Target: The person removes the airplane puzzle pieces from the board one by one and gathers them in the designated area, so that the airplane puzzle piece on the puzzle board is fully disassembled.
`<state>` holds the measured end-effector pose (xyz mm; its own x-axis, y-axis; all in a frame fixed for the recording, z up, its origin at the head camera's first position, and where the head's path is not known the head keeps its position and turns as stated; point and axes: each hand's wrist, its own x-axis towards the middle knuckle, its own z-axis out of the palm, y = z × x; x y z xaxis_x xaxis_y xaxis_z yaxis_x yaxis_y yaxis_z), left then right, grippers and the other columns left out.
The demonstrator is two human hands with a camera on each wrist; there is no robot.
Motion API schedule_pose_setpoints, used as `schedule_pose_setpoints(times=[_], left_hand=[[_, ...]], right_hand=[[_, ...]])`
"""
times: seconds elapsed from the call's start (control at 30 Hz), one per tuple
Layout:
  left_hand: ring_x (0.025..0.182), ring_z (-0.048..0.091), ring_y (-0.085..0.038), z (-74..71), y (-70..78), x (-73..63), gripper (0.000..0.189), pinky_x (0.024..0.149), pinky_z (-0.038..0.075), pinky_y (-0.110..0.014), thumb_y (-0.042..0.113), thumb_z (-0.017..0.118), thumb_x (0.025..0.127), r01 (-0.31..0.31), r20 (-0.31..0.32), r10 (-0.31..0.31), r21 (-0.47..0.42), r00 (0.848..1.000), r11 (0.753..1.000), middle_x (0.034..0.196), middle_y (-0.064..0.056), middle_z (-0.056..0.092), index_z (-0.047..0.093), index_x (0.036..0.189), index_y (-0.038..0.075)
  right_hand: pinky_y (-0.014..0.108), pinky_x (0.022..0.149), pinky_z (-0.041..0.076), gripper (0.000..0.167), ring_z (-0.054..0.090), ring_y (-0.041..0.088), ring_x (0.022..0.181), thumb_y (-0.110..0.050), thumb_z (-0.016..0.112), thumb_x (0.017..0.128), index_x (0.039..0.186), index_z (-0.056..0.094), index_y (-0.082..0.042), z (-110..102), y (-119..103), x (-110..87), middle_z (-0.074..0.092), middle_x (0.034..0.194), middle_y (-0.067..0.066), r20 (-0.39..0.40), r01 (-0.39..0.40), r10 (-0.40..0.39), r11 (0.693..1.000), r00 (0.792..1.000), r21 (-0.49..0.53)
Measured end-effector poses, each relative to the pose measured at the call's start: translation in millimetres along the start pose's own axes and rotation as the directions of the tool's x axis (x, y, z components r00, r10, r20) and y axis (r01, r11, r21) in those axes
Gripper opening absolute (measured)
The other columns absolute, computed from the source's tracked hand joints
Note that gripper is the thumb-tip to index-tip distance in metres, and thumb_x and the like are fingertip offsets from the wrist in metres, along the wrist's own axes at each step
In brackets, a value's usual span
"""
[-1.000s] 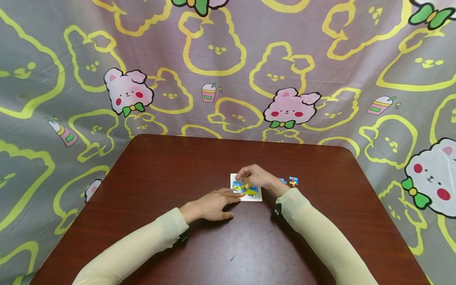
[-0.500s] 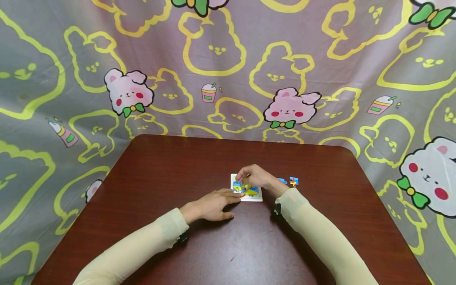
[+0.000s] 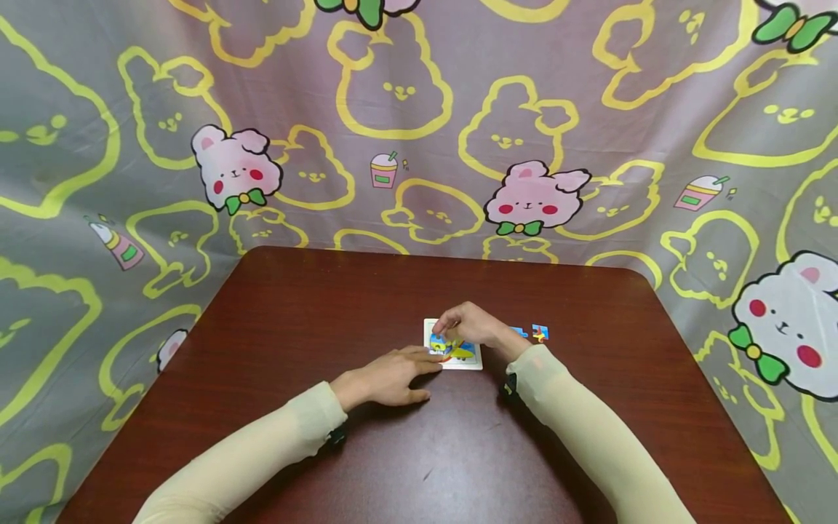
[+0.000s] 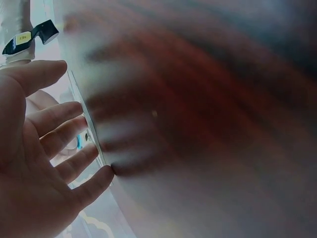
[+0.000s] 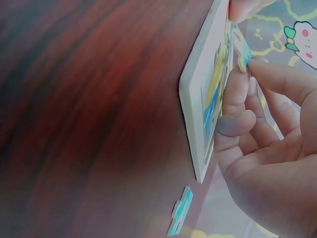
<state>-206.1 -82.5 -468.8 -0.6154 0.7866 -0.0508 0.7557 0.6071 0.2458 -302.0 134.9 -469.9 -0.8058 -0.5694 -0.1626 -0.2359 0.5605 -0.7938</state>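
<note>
A small jigsaw tray [image 3: 473,366] with a white frame and a blue and yellow picture lies on the brown table. My left hand [image 3: 391,377] rests palm down at the tray's left, its fingertips reaching onto the near left edge; its fingers [image 4: 62,136] look extended in the left wrist view. Over the tray's far part, my right hand [image 3: 473,324] pinches a puzzle piece [image 5: 242,49] between thumb and finger. That piece is tilted against the picture in the right wrist view. Part of the picture is hidden by both hands.
Loose puzzle pieces lie to the right of the tray: one blue and red piece [image 3: 540,333] and a blue piece [image 3: 520,332] partly behind the right wrist. A patterned curtain [image 3: 406,160] hangs behind the table [image 3: 314,306].
The puzzle piece under my right fingertips has shifted slightly to the right on the tray. Both hands keep nearly the same place.
</note>
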Motion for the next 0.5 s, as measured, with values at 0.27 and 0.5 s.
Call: schedule_pose_setpoints(times=[0.27,0.5], left_hand=[[0.143,0.042,-0.026,-1.7,1.0,0.2,0.057,0.112,0.041,-0.05,0.033,0.067,0.092,0.008,-0.003,-0.008,-0.011,1.0,1.0,0.153,-0.001,0.05,0.054,0.144,0.011],[0.144,0.042,-0.026,-0.5,1.6,-0.2,0.057,0.113,0.041,-0.051,0.033,0.066,0.093,0.013,-0.002,-0.013,-0.013,1.0,1.0,0.154,0.001,0.049,0.054,0.144,0.012]], right_hand=[[0.027,0.068,0.056,0.017,0.065,0.01,0.077,-0.003,0.07,0.086,0.1,0.078,-0.009,-9.9,0.6,-6.7,0.076,0.092,0.006,-0.025,-0.027,0.027,1.0,0.999,0.006],[0.024,0.064,0.049,0.017,0.062,0.009,0.074,-0.005,0.071,0.087,0.101,0.078,-0.01,-17.4,8.0,-11.8,0.076,0.092,0.004,-0.026,-0.051,0.051,0.999,0.998,0.017]])
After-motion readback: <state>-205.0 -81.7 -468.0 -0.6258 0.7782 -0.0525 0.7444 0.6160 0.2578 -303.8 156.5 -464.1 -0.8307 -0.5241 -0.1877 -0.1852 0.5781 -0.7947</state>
